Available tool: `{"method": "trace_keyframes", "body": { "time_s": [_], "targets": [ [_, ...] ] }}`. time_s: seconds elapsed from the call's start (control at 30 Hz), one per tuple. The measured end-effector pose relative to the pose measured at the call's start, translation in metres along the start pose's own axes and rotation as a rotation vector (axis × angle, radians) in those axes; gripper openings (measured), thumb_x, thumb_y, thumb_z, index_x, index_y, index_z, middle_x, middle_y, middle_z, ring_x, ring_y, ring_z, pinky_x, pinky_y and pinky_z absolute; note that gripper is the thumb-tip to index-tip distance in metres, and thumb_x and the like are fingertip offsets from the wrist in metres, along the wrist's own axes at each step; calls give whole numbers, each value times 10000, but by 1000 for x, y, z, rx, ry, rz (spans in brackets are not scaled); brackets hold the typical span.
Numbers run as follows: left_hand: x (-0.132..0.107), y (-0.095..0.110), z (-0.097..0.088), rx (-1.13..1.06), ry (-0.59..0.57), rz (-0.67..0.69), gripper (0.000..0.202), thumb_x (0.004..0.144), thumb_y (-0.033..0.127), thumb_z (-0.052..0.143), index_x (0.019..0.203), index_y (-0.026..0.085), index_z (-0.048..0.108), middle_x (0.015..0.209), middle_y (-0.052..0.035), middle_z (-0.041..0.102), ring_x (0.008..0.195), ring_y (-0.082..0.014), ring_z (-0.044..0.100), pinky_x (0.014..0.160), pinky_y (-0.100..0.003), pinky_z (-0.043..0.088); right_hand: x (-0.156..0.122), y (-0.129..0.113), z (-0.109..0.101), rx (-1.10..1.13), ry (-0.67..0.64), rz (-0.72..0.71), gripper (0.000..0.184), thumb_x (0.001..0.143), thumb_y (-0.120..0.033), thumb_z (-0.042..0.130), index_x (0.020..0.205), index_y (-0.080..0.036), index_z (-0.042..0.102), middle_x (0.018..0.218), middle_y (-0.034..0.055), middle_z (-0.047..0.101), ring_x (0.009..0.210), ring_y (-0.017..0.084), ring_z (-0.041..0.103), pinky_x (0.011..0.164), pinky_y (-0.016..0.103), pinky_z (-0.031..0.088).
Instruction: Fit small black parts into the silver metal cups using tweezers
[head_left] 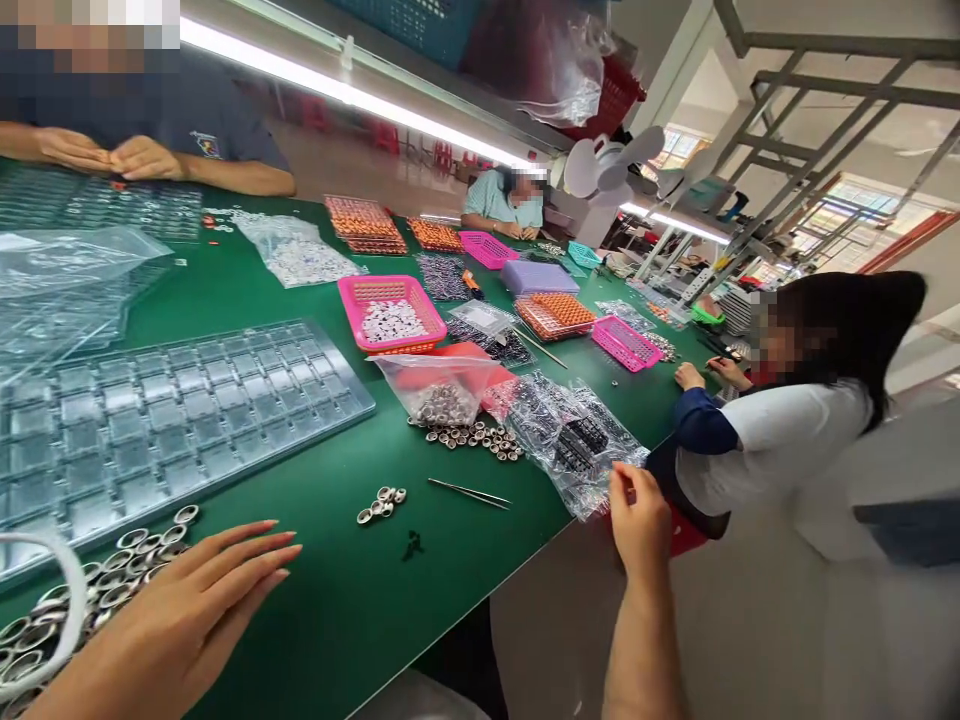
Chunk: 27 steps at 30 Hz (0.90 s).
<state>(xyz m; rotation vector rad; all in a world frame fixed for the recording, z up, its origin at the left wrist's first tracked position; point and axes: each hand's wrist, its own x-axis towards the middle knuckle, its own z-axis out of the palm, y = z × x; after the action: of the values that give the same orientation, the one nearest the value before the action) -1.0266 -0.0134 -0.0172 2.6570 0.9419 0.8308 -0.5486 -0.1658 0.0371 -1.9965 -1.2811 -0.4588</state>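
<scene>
My left hand lies with its fingers stretched out, holding nothing, beside a pile of silver ring-shaped parts. At the table edge my right hand is closed in a pinch at the near corner of a clear plastic bag with small dark pieces in it. A small group of silver ring-shaped parts sits between my hands. Near it are metal tweezers and some tiny black pieces. Behind, an open-mouthed bag of silver parts stands by more loose parts.
A clear compartment tray covers the left side of the green table. Pink baskets, orange-filled trays and a bag of white pieces stand farther back. Co-workers sit across and at the right.
</scene>
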Motion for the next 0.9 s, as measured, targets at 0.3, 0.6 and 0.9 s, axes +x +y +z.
{"method": "trace_keyframes", "body": {
  "time_s": [0.3,0.6,0.9],
  "targets": [
    [46,57,15,-31,7,117,311,990,439,543,1128,248,746,1120,-68,776,1063,-300,724,888,-427,627,37,29,30,-34,-395,18,226,854,-348,647,966,-168,726,936,89,724,877,240,662,836,393,523],
    [35,54,42,-157,23,40,287,1005,379,549,1217,230,671,1120,-93,753,1020,-259,726,866,-348,615,49,31,32,-14,-558,81,206,824,-321,676,959,-180,739,892,60,737,801,197,686,749,313,520],
    [41,54,36,-177,116,65,264,1005,341,560,1222,222,653,1089,-82,752,966,-222,737,829,-286,604,44,17,18,-68,-343,54,245,806,-321,592,960,-159,693,984,111,645,901,257,628,890,437,505]
  ]
}}
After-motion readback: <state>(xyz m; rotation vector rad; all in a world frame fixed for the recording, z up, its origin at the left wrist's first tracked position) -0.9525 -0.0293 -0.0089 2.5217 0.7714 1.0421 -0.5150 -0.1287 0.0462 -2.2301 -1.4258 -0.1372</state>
